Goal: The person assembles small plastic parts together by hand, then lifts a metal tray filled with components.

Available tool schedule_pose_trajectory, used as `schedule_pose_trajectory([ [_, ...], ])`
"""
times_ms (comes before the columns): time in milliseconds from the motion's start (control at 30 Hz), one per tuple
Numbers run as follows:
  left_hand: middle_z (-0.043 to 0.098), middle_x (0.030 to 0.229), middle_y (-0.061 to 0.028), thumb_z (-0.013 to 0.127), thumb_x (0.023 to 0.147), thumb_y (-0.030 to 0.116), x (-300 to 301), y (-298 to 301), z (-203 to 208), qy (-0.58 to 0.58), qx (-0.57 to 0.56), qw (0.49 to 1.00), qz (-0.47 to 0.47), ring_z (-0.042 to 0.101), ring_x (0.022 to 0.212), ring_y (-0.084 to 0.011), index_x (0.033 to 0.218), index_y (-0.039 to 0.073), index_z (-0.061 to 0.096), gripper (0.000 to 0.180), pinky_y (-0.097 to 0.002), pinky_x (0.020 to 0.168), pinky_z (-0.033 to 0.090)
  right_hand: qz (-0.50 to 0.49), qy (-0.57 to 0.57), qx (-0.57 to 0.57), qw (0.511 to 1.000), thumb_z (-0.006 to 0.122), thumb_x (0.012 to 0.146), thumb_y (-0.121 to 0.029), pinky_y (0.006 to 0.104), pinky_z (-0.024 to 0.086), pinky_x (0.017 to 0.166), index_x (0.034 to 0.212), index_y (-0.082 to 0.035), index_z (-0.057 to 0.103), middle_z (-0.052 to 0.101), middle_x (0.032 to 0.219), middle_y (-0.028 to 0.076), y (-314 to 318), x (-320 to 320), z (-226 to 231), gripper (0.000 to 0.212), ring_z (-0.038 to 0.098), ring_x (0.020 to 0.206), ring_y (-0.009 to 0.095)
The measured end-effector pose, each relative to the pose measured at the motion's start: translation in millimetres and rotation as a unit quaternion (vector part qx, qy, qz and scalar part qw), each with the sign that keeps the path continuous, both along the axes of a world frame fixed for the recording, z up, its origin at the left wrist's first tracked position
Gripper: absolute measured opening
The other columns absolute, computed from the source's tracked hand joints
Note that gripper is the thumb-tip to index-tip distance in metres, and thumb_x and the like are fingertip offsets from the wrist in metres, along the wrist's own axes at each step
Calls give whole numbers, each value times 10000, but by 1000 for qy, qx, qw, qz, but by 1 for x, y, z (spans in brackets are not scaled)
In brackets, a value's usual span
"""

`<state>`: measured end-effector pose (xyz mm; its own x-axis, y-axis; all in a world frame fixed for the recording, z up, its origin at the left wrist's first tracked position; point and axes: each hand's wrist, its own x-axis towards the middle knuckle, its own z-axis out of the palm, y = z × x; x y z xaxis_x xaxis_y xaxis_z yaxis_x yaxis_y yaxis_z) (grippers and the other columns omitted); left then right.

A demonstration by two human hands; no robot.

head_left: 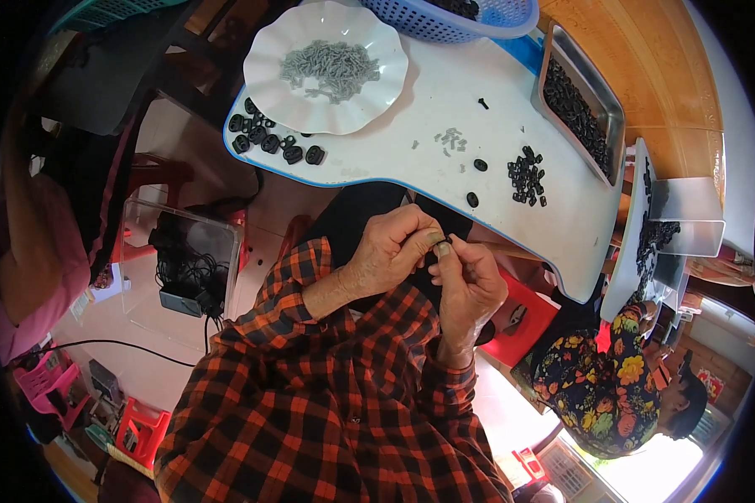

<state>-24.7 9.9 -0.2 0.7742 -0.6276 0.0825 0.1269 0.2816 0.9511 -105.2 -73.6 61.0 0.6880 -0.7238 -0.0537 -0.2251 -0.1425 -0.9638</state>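
Observation:
My left hand (397, 244) and my right hand (468, 287) meet in front of my body, below the table's near edge. Thumbs and fingertips of both pinch a small black part (445, 240), mostly hidden by the fingers. Straight ahead on the white table (445, 92) lie two black oval pieces (476, 182) and a few loose grey bits (451, 140). To their right is a cluster of small black parts (526, 176). A scalloped white plate (268, 54) holds a heap of thin grey pieces (331, 69), like tiny springs. Black rounded pieces (270, 143) sit beside it.
A blue basket (453, 27) stands at the table's far edge. On the right, a metal tray (614, 126) holds many black parts. Another person in a floral top (600, 377) works at the right. A clear bin (134, 239) with black cables and red stools (147, 432) are at left.

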Motion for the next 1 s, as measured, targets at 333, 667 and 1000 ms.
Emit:
schedule_pose_trajectory([
  [333,572,771,-22,493,963,89,-1,0,4,95,-63,993,-43,517,568,-43,971,-14,548,118,-180,502,451,-6,-7,-10,1000,621,851,15,181,462,554,953,29,646,641,773,53,0,0,6,107,571,622,64],
  [667,588,712,-15,524,943,78,-1,0,4,47,-38,998,-30,542,564,-33,937,-8,544,89,-169,467,433,1,0,49,999,612,862,7,187,486,586,986,27,640,649,818,62,-3,-2,7,129,606,685,77],
  [1000,573,690,-57,562,914,69,-4,-1,-1,-32,17,999,20,561,589,-104,878,-8,533,89,-236,519,444,9,-12,27,1000,616,845,45,181,490,605,982,33,635,641,810,56,0,-4,5,139,610,705,78],
])
